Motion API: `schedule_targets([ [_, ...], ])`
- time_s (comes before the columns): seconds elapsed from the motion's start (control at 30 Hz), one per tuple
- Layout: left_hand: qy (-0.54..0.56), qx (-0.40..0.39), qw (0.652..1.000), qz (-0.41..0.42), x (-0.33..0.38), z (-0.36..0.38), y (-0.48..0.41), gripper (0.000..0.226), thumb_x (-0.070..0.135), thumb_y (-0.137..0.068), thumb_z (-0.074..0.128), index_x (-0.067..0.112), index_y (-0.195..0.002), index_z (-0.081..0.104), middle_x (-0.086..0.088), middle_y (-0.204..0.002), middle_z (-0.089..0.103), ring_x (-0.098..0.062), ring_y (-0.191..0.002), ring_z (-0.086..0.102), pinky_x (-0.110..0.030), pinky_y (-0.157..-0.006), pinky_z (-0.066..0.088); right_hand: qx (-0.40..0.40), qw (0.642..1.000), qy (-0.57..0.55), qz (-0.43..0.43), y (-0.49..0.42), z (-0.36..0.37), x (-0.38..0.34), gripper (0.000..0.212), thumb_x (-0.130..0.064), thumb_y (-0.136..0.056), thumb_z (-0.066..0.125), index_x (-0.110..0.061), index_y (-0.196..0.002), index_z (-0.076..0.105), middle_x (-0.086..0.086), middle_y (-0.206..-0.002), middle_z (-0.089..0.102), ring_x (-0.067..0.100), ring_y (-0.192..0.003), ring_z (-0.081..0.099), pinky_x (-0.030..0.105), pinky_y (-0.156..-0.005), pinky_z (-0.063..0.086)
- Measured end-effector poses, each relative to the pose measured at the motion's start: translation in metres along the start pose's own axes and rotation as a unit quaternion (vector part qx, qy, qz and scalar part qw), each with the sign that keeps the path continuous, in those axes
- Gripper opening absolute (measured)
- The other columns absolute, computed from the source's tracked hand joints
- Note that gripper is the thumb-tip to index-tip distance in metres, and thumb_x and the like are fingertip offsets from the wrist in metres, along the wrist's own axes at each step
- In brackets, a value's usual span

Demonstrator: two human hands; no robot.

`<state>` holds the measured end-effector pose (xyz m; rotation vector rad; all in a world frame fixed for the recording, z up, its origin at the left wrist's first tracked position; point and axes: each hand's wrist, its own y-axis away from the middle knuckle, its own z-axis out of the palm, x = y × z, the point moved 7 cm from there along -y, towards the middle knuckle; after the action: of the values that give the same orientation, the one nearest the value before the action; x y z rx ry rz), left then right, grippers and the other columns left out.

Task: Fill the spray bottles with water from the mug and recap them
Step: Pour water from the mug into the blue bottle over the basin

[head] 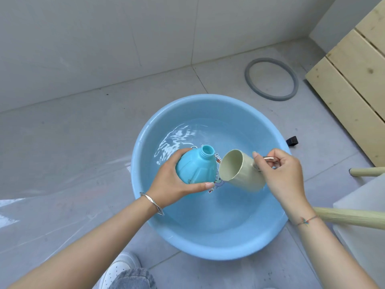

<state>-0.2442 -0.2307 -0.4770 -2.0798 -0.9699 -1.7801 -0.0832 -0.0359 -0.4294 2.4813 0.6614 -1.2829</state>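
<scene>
My left hand (pixel 168 184) grips a turquoise spray bottle (pixel 195 167) with no cap, its open neck pointing up and away. It hangs over a light blue basin (pixel 145 147) that holds shallow water. My right hand (pixel 285 176) holds a pale green mug (pixel 241 172) by its metal handle. The mug is tipped on its side, mouth facing left toward the bottle, just to the right of it. No water is seen pouring. The spray cap is not in view.
The basin sits on a wet grey tiled floor. A grey rubber ring (pixel 270 79) lies beyond it. A pale wooden slatted panel (pixel 354 80) stands at the right, with a small black object (pixel 292 140), wooden legs (pixel 354 217) and a white surface (pixel 366 226). My shoe (pixel 118 270) is near the bottom.
</scene>
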Motion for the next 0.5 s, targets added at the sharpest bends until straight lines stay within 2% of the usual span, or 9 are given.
schedule_targets([
  [0.1,-0.001,0.002,1.0,-0.001,-0.001,0.0,0.0,0.083,0.057,-0.043,0.086,0.042,-0.118,0.052,0.027,-0.11,0.061,0.002,-0.106,0.059,-0.019,-0.09,0.048,-0.012,0.998,0.054,-0.024,0.002,0.011,0.003,0.045,-0.021,-0.083,0.071,-0.011,-0.057,0.037,0.0,-0.056,0.036,0.013,-0.054,0.032,0.027,-0.053,0.024],
  [0.23,0.002,0.009,1.0,0.002,0.001,-0.001,0.0,0.079,0.056,-0.044,0.086,0.043,-0.115,0.052,0.027,-0.109,0.061,0.002,-0.105,0.06,-0.017,-0.089,0.048,-0.016,0.995,0.089,-0.039,0.002,0.015,0.01,0.046,-0.02,-0.082,0.072,-0.016,-0.056,0.034,-0.001,-0.056,0.035,0.014,-0.058,0.034,0.024,-0.053,0.025],
  [0.5,-0.002,0.013,1.0,0.002,-0.002,-0.002,-0.001,0.081,0.056,-0.044,0.087,0.041,-0.116,0.053,0.023,-0.108,0.062,-0.001,-0.103,0.061,-0.024,-0.09,0.051,-0.03,0.995,0.093,-0.029,0.002,0.024,0.02,0.046,-0.021,-0.082,0.072,-0.016,-0.055,0.034,-0.003,-0.055,0.036,0.015,-0.06,0.037,0.026,-0.054,0.026],
])
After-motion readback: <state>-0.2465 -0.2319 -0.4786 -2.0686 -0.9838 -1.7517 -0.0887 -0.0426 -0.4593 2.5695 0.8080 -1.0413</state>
